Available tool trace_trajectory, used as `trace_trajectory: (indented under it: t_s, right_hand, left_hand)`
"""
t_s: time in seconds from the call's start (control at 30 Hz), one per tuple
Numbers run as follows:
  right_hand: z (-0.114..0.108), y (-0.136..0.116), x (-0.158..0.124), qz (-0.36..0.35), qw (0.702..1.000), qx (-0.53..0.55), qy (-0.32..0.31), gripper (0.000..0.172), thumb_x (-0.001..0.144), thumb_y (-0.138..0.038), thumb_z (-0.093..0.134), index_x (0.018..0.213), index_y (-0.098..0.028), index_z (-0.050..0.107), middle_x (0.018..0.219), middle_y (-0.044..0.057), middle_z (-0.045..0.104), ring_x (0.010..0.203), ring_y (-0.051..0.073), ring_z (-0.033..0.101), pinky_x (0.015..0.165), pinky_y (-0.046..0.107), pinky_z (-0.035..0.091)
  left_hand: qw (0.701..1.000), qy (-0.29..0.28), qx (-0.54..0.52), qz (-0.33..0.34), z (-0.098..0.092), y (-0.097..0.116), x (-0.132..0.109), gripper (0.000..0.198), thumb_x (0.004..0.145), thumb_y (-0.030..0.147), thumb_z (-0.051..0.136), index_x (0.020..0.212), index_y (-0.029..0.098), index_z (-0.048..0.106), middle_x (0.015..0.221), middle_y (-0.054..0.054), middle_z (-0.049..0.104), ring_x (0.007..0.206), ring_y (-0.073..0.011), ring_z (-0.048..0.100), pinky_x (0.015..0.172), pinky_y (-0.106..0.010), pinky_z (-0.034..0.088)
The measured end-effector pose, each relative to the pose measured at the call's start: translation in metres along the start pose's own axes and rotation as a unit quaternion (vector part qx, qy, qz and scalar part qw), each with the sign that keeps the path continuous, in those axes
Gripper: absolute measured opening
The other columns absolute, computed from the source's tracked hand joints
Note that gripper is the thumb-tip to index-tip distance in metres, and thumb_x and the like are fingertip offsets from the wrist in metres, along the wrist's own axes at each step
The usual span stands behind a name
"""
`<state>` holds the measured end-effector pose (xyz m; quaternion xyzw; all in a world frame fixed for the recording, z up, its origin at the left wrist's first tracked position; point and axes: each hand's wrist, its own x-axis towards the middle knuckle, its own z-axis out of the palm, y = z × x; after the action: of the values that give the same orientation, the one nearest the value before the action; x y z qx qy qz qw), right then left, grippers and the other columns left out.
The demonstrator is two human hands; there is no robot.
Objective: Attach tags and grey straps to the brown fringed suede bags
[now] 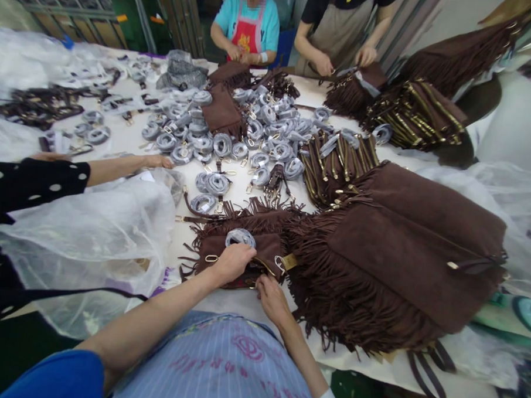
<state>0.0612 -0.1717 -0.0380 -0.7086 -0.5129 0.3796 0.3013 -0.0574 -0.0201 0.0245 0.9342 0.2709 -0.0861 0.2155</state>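
On the white tabletop (312, 92), brown fringed bags (399, 246) pile toward four o'clock, seemingly parked aside, while beyond a six-o'clock apron (214, 361) with unreadable pink print (249, 348) a single bag (267, 244) lies near seven, left hand (234, 263) and right hand (273, 299) apparently steadying it beside a wrapped coil (241, 232), fingers bent, exact grip impossible to tell.

- The near bag (267, 244) lay at the front of the desk (312, 92), a coiled strap (234, 236) on top of it.
- Right beside it lay a stack of bags (404, 240).
- Behind that stack lay a row of pouches (337, 161).
- Beyond the near bag, a heap of coils (277, 126) spread across the middle, with a flat bag (223, 112) among them.
- A plastic sack (114, 227) lay left of the near bag.
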Motion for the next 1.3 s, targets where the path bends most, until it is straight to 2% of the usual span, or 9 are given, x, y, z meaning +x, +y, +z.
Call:
trace_trajectory:
  t_s: [0.13,0.27,0.37,0.53,0.73,0.97,1.07,1.2,1.3]
  right_hand:
    - [-0.006,0.011,0.013,0.014,1.0,-0.011,-0.024,0.024,0.087,-0.019,0.038,0.078,-0.02,0.06,0.074,0.004,0.061,0.071,0.019,0.058,0.069,0.027,0.043]
    - [-0.021,0.021,0.024,0.024,0.999,-0.017,-0.036,0.025,0.085,-0.022,0.04,0.074,-0.018,0.062,0.073,0.006,0.065,0.073,0.021,0.059,0.068,0.029,0.043]
    - [-0.026,0.026,0.029,0.016,0.999,-0.015,-0.035,0.024,0.084,-0.023,0.041,0.071,-0.018,0.061,0.077,0.007,0.066,0.076,0.021,0.06,0.069,0.029,0.043]
    - [-0.02,0.033,0.02,-0.021,1.0,0.001,-0.022,0.023,0.087,-0.024,0.039,0.077,-0.02,0.06,0.081,0.006,0.066,0.082,0.021,0.061,0.077,0.032,0.045]
    - [-0.01,0.041,-0.01,-0.06,0.998,0.019,-0.007,0.022,0.09,-0.021,0.039,0.082,-0.021,0.059,0.128,0.013,0.057,0.118,0.023,0.053,0.097,0.037,0.04]
    - [-0.012,0.045,-0.011,-0.061,0.998,0.031,0.003,0.021,0.089,-0.019,0.042,0.082,-0.022,0.062,0.122,0.01,0.063,0.113,0.021,0.056,0.097,0.037,0.042]
    - [-0.01,0.044,-0.009,-0.052,0.998,0.031,0.008,0.021,0.088,-0.018,0.043,0.081,-0.022,0.062,0.12,0.009,0.063,0.109,0.021,0.057,0.094,0.036,0.043]
    - [0.001,0.04,-0.012,-0.042,0.999,0.03,0.017,0.02,0.085,-0.017,0.042,0.08,-0.022,0.061,0.104,0.01,0.065,0.097,0.021,0.06,0.086,0.033,0.046]
    - [0.009,0.037,-0.013,-0.029,0.998,0.033,0.034,0.02,0.085,-0.019,0.042,0.077,-0.02,0.06,0.109,0.012,0.061,0.107,0.023,0.057,0.09,0.035,0.044]
  left_hand:
    - [0.993,0.043,0.078,0.076,0.009,0.016,-0.015,0.019,0.095,0.017,0.039,0.1,0.016,0.058,0.101,-0.011,0.059,0.091,-0.0224,0.059,0.072,-0.031,0.05]
    - [0.983,-0.077,0.048,0.16,0.031,0.03,-0.028,0.014,0.086,0.012,0.052,0.096,0.016,0.061,0.091,-0.008,0.063,0.078,-0.0189,0.064,0.068,-0.027,0.053]
    - [0.985,-0.128,0.012,0.114,0.043,0.03,-0.023,0.023,0.075,0.001,0.054,0.092,0.012,0.064,0.09,-0.01,0.067,0.084,-0.022,0.066,0.075,-0.03,0.054]
    - [0.996,-0.051,-0.076,0.006,0.039,0.022,0.002,0.031,0.076,0.0,0.045,0.095,0.012,0.066,0.095,-0.011,0.07,0.093,-0.0238,0.066,0.083,-0.033,0.052]
    - [0.995,-0.055,-0.084,0.003,0.033,0.015,0.017,0.028,0.079,0.005,0.046,0.095,0.012,0.067,0.093,-0.013,0.067,0.09,-0.0245,0.064,0.081,-0.034,0.051]
    - [0.994,-0.034,-0.074,0.07,0.043,0.013,0.014,0.025,0.083,0.012,0.052,0.106,0.015,0.062,0.104,-0.01,0.061,0.101,-0.0221,0.058,0.09,-0.032,0.048]
    - [0.998,-0.035,-0.018,0.055,0.051,0.016,0.012,0.02,0.089,0.012,0.046,0.098,0.012,0.064,0.104,-0.012,0.058,0.101,-0.0236,0.055,0.088,-0.034,0.048]
    - [0.999,-0.038,0.011,0.027,0.056,0.018,0.008,0.025,0.092,0.012,0.042,0.106,0.012,0.063,0.107,-0.013,0.055,0.103,-0.0247,0.054,0.087,-0.035,0.048]
    - [0.998,-0.059,-0.01,0.018,0.055,0.017,0.005,0.028,0.091,0.011,0.044,0.113,0.016,0.061,0.109,-0.01,0.055,0.101,-0.0209,0.057,0.088,-0.03,0.048]
